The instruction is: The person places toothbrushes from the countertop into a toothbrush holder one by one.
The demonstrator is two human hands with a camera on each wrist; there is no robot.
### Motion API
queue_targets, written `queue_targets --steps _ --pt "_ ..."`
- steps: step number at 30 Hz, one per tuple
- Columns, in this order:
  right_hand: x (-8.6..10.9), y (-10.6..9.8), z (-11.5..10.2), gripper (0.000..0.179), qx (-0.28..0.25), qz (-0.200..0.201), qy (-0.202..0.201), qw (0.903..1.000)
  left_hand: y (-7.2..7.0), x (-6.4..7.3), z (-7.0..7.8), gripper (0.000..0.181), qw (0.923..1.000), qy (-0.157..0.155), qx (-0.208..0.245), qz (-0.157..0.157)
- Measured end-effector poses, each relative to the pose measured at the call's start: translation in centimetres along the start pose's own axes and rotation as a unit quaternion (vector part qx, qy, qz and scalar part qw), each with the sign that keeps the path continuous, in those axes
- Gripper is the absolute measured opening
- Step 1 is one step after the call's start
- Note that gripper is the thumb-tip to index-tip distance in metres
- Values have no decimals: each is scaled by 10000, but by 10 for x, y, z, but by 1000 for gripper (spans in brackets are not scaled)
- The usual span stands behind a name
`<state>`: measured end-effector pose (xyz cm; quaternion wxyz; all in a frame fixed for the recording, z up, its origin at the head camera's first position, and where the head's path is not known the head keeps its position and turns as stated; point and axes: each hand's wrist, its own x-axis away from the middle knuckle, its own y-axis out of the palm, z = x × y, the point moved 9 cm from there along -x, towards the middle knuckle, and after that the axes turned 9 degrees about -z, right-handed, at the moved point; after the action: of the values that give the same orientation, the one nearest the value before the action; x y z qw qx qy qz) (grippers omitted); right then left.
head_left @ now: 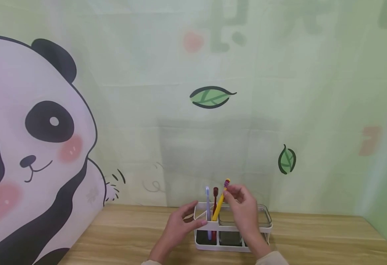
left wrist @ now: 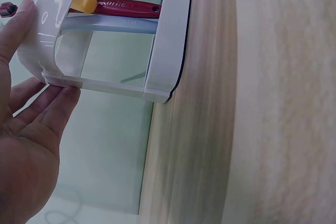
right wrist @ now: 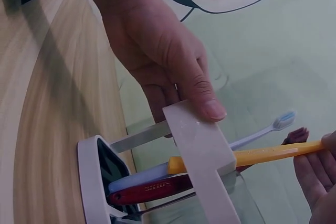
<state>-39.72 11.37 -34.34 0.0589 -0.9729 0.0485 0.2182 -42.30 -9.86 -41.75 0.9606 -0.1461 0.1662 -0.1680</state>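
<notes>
A white toothbrush rack [head_left: 224,248] with a dark base stands on the wooden table. My left hand [head_left: 176,225] holds its left end, the thumb on the front of the upper frame and fingers around the side. With thumb and fingertips my right hand [head_left: 245,209] pinches a yellow toothbrush [head_left: 218,207] near its bristled head. The toothbrush tilts, and its handle end [right wrist: 176,164] is inside the upper frame, above the base. A pale blue toothbrush [left wrist: 113,23] and a dark red toothbrush [left wrist: 128,8] stand in the same left compartment, heads up, handles reaching the base.
A clear container [head_left: 263,217] sits in the rack's right part, partly hidden by my right hand. Wooden tabletop [head_left: 312,235] extends on both sides. Behind it hangs a pale green cloth backdrop [head_left: 130,110] printed with a panda and leaves.
</notes>
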Motion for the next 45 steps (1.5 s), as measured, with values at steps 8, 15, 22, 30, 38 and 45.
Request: queue_targets --steps 8,15,22,30,38,45 --pt "4 5 9 17 -31 -53 133 9999 0 0 0 75 10000 55 63 -5" --pt "9 11 13 16 -27 -132 121 9998 0 1 0 76 10000 13 56 -11" --pt "12 14 19 16 -3 -182 136 9997 0 1 1 76 10000 14 -1 10" --pt "16 16 22 14 285 -207 268 9990 0 0 -3 77 9998 -165 -79 6" --pt "17 17 23 18 428 -289 370 9980 1 0 1 77 10000 -92 10 23" --pt "16 19 27 14 492 -362 500 9969 1 1 2 77 9999 -112 -17 16"
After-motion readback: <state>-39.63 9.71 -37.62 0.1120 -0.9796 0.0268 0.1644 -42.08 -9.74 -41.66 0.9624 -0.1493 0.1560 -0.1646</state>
